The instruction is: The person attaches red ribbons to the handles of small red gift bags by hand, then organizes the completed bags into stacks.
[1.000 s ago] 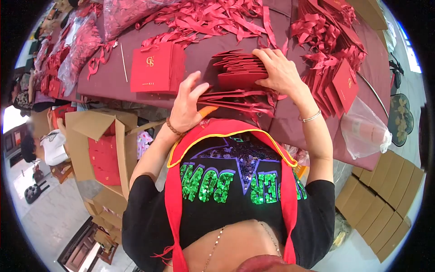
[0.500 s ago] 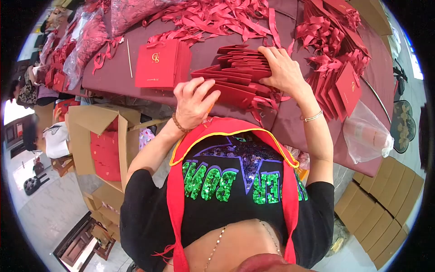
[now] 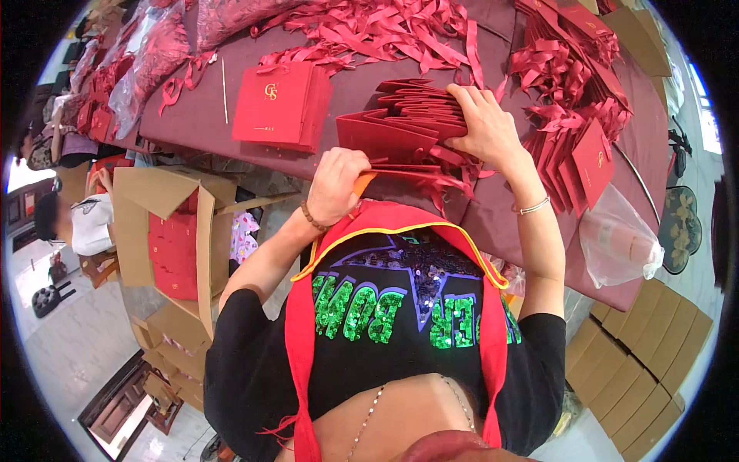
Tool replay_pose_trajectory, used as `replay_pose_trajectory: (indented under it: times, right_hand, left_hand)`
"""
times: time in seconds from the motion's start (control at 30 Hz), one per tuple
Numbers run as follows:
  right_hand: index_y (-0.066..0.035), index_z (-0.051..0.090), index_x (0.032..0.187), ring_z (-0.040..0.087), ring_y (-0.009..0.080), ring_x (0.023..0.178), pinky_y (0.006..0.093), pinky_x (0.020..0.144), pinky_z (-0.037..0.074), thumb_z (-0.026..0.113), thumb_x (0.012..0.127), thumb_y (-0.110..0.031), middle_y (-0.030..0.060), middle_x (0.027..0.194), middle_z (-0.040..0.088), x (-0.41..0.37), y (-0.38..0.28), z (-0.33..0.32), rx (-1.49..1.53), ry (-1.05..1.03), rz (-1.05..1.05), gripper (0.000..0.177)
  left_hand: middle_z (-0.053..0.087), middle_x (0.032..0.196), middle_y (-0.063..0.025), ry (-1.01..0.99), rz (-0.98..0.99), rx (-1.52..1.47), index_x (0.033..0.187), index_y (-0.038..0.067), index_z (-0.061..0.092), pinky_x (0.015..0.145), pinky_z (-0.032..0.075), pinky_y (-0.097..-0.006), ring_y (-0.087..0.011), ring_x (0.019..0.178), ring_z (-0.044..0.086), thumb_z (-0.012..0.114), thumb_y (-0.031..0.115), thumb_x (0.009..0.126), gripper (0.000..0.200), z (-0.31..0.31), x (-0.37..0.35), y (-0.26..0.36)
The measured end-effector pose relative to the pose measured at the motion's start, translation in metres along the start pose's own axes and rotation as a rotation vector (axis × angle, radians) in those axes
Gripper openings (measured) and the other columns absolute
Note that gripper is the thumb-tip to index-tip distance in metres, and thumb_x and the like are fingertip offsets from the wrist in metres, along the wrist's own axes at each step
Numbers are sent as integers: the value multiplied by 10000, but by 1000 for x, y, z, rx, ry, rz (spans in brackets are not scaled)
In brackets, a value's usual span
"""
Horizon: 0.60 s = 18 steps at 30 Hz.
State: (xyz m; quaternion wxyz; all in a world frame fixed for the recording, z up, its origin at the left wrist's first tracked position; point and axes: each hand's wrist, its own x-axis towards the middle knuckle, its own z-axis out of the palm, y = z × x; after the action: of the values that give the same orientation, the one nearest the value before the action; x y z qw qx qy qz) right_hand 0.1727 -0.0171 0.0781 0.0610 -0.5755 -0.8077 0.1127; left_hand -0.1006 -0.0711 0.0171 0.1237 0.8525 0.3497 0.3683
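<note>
A fanned stack of red paper gift bags (image 3: 392,132) with ribbon handles is on the cloth-covered table in front of me. My left hand (image 3: 336,185) is closed, its fingers pinching the near bag of the stack at its left edge. On the right end of the stack lies my right hand (image 3: 485,129), thumb and fingers curved around the folded edges of the bags. Left of the stack, a neat group of red gift bags (image 3: 277,104) with gold lettering stands apart from both hands.
Loose red ribbons (image 3: 377,35) are heaped at the back of the table. More ribboned red bags (image 3: 573,108) lie at the right, near a clear plastic bag (image 3: 620,239). An open cardboard box (image 3: 204,246) stands at the left; stacked cartons (image 3: 643,354) are at the right. Another person (image 3: 91,223) sits far left.
My left hand has moved down and slightly right, drawing the near bag away from the stack toward me. My right hand stays on the stack's right end.
</note>
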Motion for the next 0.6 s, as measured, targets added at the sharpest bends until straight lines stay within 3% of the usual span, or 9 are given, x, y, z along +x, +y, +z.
replay_pose_trajectory:
  times: [0.07, 0.17, 0.2, 0.37, 0.53, 0.6]
  right_hand:
    - [-132, 416, 1246, 504, 300, 1033, 424, 805, 490, 775, 581, -220, 79, 1106, 522, 0, 0, 0, 3, 4, -3, 761]
    - [-132, 416, 1247, 503, 301, 1034, 421, 806, 490, 776, 581, -219, 81, 1101, 523, -1, 1, 2, 10, 13, -14, 762]
    - [-132, 416, 1247, 503, 301, 1034, 421, 806, 490, 776, 581, -219, 81, 1101, 523, -1, 1, 2, 8, 12, -12, 762]
    - [-136, 407, 1250, 504, 295, 1034, 415, 811, 491, 786, 581, -243, 79, 1094, 523, 1, 3, 2, -5, 16, -20, 775]
    - [-143, 398, 1256, 506, 293, 1033, 424, 809, 493, 790, 580, -260, 78, 1093, 521, 4, 4, 4, -4, 15, -11, 790]
    - [-145, 397, 1258, 506, 294, 1034, 427, 808, 494, 790, 579, -262, 79, 1095, 520, 6, 4, 3, -10, 21, -15, 793]
  left_hand:
    - [564, 988, -96, -10, -142, -6, 951, 60, 578, 757, 400, -392, -281, 891, 536, 657, 60, 675, 287, -2, 0, 3]
    - [523, 1177, -129, -7, -19, 364, 988, 89, 586, 853, 379, -396, -291, 1099, 482, 690, 82, 669, 335, -20, 27, 11]
    - [484, 1252, -137, -14, -41, 330, 957, 96, 581, 888, 374, -413, -299, 1169, 443, 694, 92, 660, 318, -24, 35, 10]
    - [536, 1111, -111, -264, 62, 38, 935, 101, 577, 807, 397, -406, -292, 983, 506, 686, 95, 670, 287, -22, 26, -13]
    - [563, 931, -82, -194, -12, 89, 989, 61, 591, 711, 420, -359, -245, 821, 536, 587, 26, 671, 319, -22, 16, 14]
    - [567, 878, -67, -453, 47, -52, 1000, 74, 596, 718, 430, -350, -228, 805, 544, 583, 46, 669, 333, -25, 15, 12]
